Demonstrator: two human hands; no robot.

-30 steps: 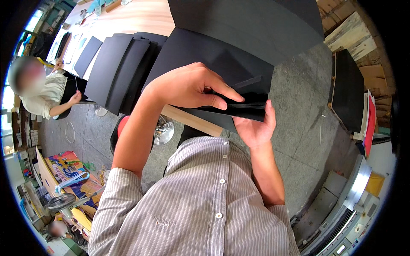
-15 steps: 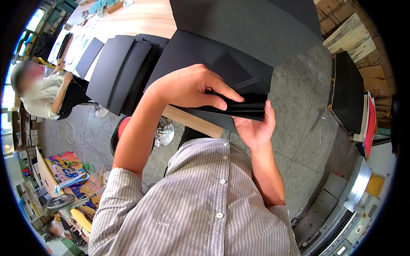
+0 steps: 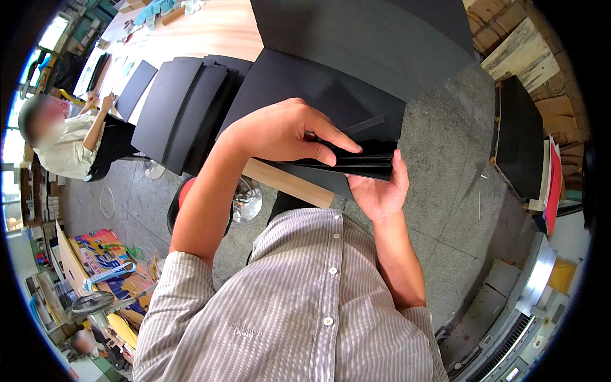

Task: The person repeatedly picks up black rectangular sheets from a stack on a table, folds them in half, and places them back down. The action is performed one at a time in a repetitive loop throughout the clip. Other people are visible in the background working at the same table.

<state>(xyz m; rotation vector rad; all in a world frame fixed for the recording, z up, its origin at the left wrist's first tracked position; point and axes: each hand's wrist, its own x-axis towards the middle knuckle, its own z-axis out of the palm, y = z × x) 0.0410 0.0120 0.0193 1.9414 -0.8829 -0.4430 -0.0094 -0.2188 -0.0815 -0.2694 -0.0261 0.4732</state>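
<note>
A thin stack of black card pieces lies between my hands, its layered edges facing me. My left hand reaches over it from the left, thumb at the near edge and index fingertip on top. Its other fingers are curled out of sight. Cupped under the stack's right end is my right hand, thumb up against the end edge and fingers mostly hidden beneath. Behind my hands spreads a large black board with a narrow dark strip on it. Another big black panel rises at the back.
To the left, overlapping black boards hang over the edge of a pale wooden table. A co-worker sits at far left, hands at the table. A stool stands below my left forearm; a black-topped stack stands right.
My hands stay almost in place around the black card pieces, whose edges look slightly less fanned. The co-worker's hands have shifted a little at the table.
</note>
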